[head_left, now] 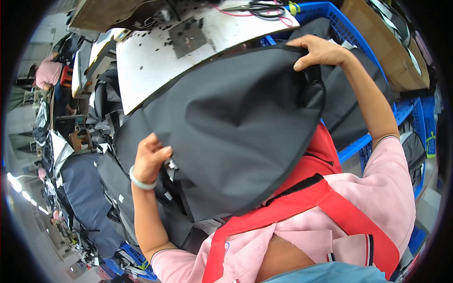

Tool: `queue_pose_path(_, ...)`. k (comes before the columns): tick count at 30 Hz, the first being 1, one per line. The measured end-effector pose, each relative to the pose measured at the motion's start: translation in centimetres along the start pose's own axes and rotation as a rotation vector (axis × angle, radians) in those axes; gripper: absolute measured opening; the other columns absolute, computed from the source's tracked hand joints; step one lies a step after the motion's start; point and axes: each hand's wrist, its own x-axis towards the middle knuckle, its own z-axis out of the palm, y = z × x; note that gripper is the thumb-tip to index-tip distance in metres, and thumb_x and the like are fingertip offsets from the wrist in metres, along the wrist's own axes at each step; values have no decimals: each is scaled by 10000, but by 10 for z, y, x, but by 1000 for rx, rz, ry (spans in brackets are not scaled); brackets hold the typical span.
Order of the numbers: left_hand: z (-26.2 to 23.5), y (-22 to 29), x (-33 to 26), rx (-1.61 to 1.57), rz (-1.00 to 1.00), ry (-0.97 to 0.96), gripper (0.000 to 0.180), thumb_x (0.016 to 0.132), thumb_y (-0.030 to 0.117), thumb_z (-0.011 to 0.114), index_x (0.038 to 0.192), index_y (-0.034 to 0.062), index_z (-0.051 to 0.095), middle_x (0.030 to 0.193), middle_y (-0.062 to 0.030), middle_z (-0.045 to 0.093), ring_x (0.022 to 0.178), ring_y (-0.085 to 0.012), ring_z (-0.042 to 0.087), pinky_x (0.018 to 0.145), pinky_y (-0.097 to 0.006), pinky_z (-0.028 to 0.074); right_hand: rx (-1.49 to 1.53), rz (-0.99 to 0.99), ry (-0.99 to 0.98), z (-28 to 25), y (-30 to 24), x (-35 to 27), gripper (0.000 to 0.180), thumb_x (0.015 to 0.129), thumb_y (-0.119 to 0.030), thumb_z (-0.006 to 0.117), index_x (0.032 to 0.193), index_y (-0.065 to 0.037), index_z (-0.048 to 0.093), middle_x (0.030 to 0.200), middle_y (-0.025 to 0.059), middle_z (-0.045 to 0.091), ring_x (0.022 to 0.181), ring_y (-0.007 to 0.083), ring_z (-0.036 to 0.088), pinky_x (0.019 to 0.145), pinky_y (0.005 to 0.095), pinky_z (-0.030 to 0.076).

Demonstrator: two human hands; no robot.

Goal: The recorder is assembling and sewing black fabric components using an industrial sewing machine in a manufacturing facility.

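The left hand's (150, 159) fingers are curled, their grip unclear, at the black panel (236, 141) spread before the partly bare counter (141, 75), the panel's upper-right edge being pinched by the right hand's (324, 51) fingers near a half-hidden blue crate (348, 21).

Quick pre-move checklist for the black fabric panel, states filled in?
1. Right hand at black panel: ok, at its upper right edge.
2. Left hand at panel: ok, fingers curled at its left side.
3. Panel flat: not ok, it bulges and dips.
4. Scissors clear of panel: ok, apart, on white table.
5. Tabletop clean: not ok, dark scraps lie there.
6. Panel's underside: cannot tell, hidden.
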Motion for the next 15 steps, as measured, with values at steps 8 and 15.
queue_pose_path(8,2,-56,-63,-153,-252,32,396,857,35,679,1223,-40,547,1044,-79,681,913,-142,646,832,-271,509,8,165,666,58,152,9,323,880,-131,660,1176,-6,626,1009,68,671,938,139,590,856,280,453)
queue_pose_path(15,-7,7,-142,566,-379,332,131,900,110,630,895,-20,650,762,-59,633,702,-140,629,660,-310,557,-348,-222,535,52,71,-3,317,864,-10,524,1167,-1,616,1095,171,656,1032,352,610,897,386,485)
